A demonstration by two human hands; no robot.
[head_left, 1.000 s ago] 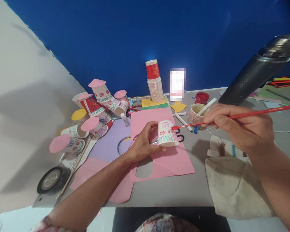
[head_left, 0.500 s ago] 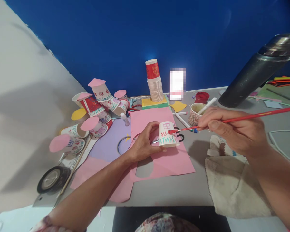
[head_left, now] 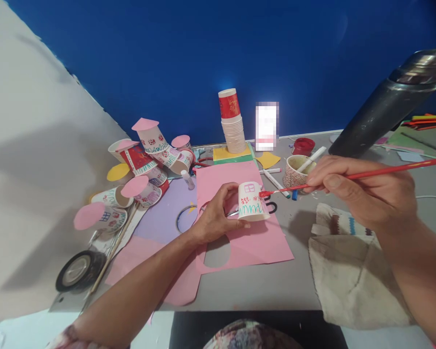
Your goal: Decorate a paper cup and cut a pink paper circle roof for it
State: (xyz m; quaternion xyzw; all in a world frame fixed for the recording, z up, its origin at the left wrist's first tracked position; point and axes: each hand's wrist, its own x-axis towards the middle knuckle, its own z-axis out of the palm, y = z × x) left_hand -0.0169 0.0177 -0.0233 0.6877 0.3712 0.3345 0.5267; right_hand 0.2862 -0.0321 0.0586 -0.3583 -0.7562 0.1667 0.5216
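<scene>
My left hand [head_left: 218, 213] is closed around the left side of an upside-down paper cup [head_left: 252, 206]. A purple window, red dabs and a green zigzag decorate the cup. In my right hand [head_left: 366, 191] is a red-handled paintbrush [head_left: 385, 172], its red-loaded bristles at the cup's right side; whether they touch it I cannot tell. Beneath the cup lies a pink paper sheet [head_left: 265, 247] with a round cutout. Scissors [head_left: 271, 207] lie partly hidden behind the cup. A red paint pot [head_left: 304, 145] and a patterned cup [head_left: 294, 170] with a white stick stand beyond my right hand.
Decorated cups with pink tops [head_left: 145, 189] crowd the left side. A cup stack [head_left: 234, 131] stands at the back, near markers [head_left: 276, 183]. At right are a dark flask [head_left: 374, 116] and a cloth [head_left: 349, 276]. A black tape roll [head_left: 76, 271] lies at lower left.
My right hand has moved right with the paintbrush, and the bristles have gone from the cup's middle to its right side. More red dabs show on the cup. My left hand stays nearly still.
</scene>
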